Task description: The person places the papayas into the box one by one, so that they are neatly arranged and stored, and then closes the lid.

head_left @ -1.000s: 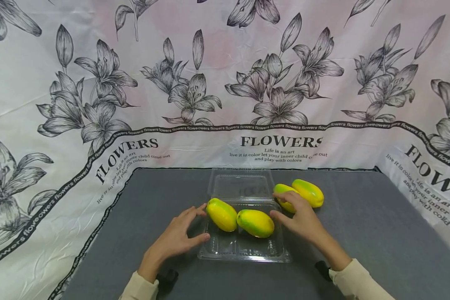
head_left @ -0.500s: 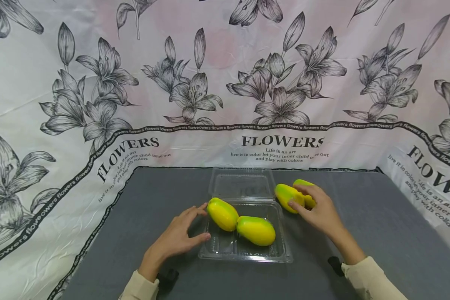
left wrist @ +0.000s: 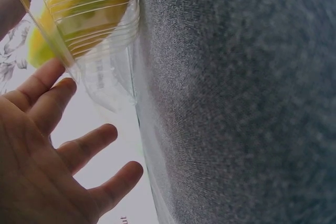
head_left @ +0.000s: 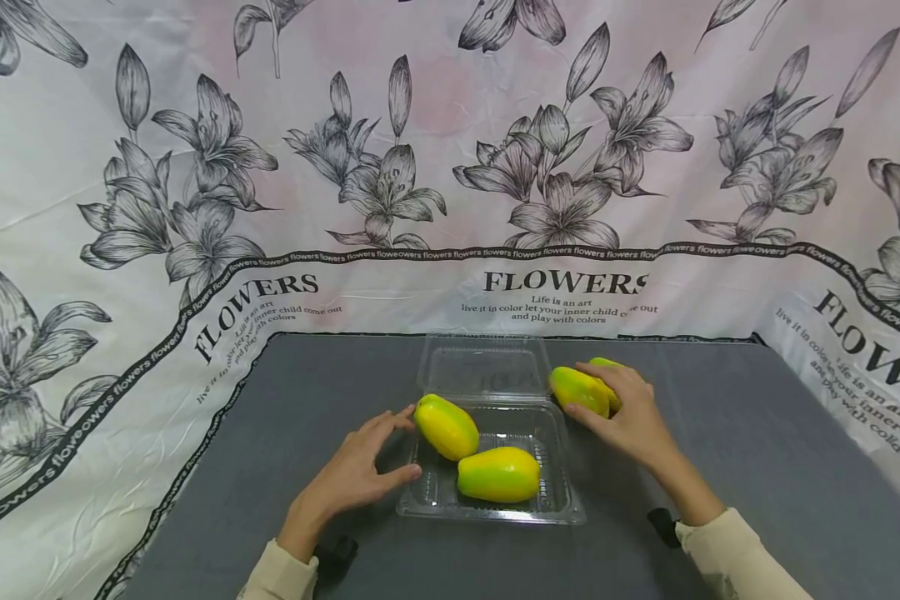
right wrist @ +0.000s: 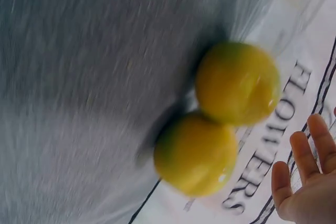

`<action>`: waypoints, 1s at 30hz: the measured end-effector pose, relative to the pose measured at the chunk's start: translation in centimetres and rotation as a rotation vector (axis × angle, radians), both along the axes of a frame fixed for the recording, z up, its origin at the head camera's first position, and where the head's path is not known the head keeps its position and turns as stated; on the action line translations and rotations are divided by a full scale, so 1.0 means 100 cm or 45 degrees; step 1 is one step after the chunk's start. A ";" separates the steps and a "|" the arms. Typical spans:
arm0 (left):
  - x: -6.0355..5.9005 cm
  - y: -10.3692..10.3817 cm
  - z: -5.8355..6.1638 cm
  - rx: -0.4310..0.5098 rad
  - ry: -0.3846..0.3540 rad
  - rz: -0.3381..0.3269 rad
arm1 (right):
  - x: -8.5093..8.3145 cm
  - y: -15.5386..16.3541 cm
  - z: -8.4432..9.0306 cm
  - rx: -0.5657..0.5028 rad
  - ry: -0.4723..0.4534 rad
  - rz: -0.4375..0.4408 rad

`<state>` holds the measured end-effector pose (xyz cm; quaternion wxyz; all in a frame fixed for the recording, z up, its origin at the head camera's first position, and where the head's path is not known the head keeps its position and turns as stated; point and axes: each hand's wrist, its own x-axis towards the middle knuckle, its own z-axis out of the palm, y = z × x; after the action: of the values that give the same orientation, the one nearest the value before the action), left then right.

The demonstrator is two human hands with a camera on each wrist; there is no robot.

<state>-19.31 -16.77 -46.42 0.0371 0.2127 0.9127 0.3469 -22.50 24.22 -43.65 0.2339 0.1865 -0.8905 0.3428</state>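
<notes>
A clear plastic clamshell tray (head_left: 562,500) lies on the grey table with its lid (head_left: 483,371) folded back. Two yellow-green fruits lie in it, one at the back left (head_left: 446,427) and one crosswise at the front (head_left: 498,475). My left hand (head_left: 401,444) rests open at the tray's left edge, its fingers spread beside the tray wall (left wrist: 105,72) and the fruit (left wrist: 84,3) behind it. Two more fruits (head_left: 573,388) (head_left: 606,363) lie on the table right of the lid. My right hand (head_left: 607,400) reaches over them; in the right wrist view its fingers (right wrist: 307,177) are straight and apart from both fruits (right wrist: 239,82) (right wrist: 195,153).
The grey table (head_left: 757,433) is walled on three sides by a white cloth (head_left: 450,167) printed with black flowers and lettering. Bare table lies left and right of the tray. A black strap (head_left: 333,554) shows at each wrist.
My right hand left the tray and went back right to the two fruits on the table. The front fruit in the tray shifted nearer and now lies crosswise. The left hand stayed put.
</notes>
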 end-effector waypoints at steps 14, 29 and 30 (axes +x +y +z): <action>0.001 0.001 -0.001 -0.013 0.006 0.005 | -0.019 0.061 -0.008 0.076 -0.248 -0.256; 0.000 0.002 -0.001 -0.024 0.006 0.013 | -0.038 0.068 -0.019 0.151 -0.459 -0.235; 0.000 0.002 -0.001 -0.024 0.009 0.014 | -0.039 0.068 -0.018 0.152 -0.468 -0.228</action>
<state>-19.36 -16.59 -46.53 0.0342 0.2086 0.9172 0.3377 -26.40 31.03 -45.49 0.0857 0.0545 -0.9500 0.2954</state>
